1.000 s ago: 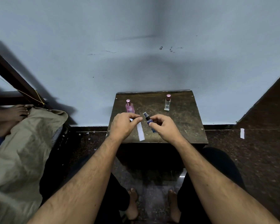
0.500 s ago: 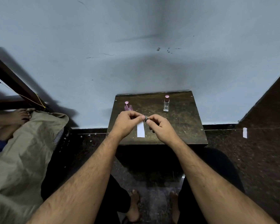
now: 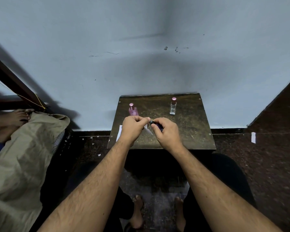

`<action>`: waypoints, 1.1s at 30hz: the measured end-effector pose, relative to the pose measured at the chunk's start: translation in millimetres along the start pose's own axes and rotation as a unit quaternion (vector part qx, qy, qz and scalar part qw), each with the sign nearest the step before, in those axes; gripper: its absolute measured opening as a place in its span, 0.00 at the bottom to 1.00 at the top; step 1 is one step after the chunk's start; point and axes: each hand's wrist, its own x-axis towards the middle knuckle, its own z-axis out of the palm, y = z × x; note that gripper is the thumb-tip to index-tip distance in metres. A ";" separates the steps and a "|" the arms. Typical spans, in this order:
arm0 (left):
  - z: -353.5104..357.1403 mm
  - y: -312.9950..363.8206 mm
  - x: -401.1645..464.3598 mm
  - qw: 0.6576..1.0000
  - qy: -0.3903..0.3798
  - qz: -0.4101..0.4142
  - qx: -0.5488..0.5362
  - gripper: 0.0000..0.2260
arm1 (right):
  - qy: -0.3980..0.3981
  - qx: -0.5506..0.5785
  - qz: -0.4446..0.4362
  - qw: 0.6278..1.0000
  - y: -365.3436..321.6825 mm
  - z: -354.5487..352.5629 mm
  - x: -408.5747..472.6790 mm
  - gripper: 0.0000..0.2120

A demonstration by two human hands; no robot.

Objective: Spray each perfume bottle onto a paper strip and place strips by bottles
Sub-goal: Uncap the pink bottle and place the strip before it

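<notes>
My right hand [image 3: 168,132] is curled round a small dark bottle [image 3: 157,126], its top end pointing left toward the other hand. My left hand [image 3: 132,128] pinches a white paper strip [image 3: 148,130] between thumb and fingertips, and the strip hangs down and to the right under both hands, just beside the bottle's tip. I cannot tell whether the tip touches the paper. Both hands hover over the near middle of a small dark wooden table [image 3: 194,131]. A second paper strip [image 3: 119,134] lies flat by the table's left edge, partly hidden behind my left wrist. Farther back on the left stands a pink bottle [image 3: 133,110] with a pink cap, upright, just beyond my left knuckles. At the back right a clear bottle [image 3: 173,107] with a pinkish cap stands upright, well apart from the pink one. One more white slip [image 3: 253,137] sits on the floor to the right.
</notes>
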 end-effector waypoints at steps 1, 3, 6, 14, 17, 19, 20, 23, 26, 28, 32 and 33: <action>1.2 -1.1 0.8 1.000 0.006 -0.005 -0.002 0.12 | 0.003 -0.004 0.003 1.000 -1.0 1.5 -0.6 0.07; 2.5 -2.8 1.7 1.000 0.011 -0.016 -0.006 0.12 | -0.006 0.029 0.044 0.999 -1.9 4.3 -0.3 0.05; 1.4 -3.2 0.5 0.999 -0.005 -0.030 -0.023 0.11 | -0.055 0.133 0.130 0.981 -2.7 4.4 2.5 0.06; 5.4 -1.6 0.3 0.996 0.035 -0.056 -0.066 0.10 | 0.015 -0.053 -0.015 0.998 -3.2 7.9 -4.6 0.05; -11.9 -0.8 11.5 0.992 0.044 -0.079 -0.092 0.12 | 0.050 -0.035 0.014 0.998 -2.2 5.8 -8.5 0.05; -24.7 -0.1 15.5 0.995 0.018 -0.076 -0.059 0.13 | 0.061 0.007 0.057 0.996 -2.7 2.3 -3.6 0.05; -27.7 0.0 17.2 0.997 0.015 -0.068 -0.045 0.13 | 0.063 0.023 0.073 0.995 -2.7 0.7 -0.5 0.05; -25.8 -2.6 18.3 0.998 0.010 -0.050 -0.024 0.10 | 0.060 0.052 0.109 0.991 0.7 -1.1 2.5 0.05; -13.5 -14.2 22.1 0.999 -0.008 -0.031 0.034 0.09 | 0.084 0.082 0.149 0.982 10.9 -5.6 3.6 0.04; -1.8 -20.6 25.0 0.995 -0.016 -0.006 0.103 0.07 | 0.108 0.093 0.166 0.976 16.8 -11.4 6.7 0.03; 31.1 -27.7 31.1 0.974 -0.021 0.032 0.225 0.06 | 0.135 0.110 0.198 0.965 32.7 -20.3 16.8 0.03; 38.6 -28.6 32.6 0.970 -0.024 0.038 0.240 0.06 | 0.135 0.113 0.206 0.963 36.3 -21.2 18.9 0.05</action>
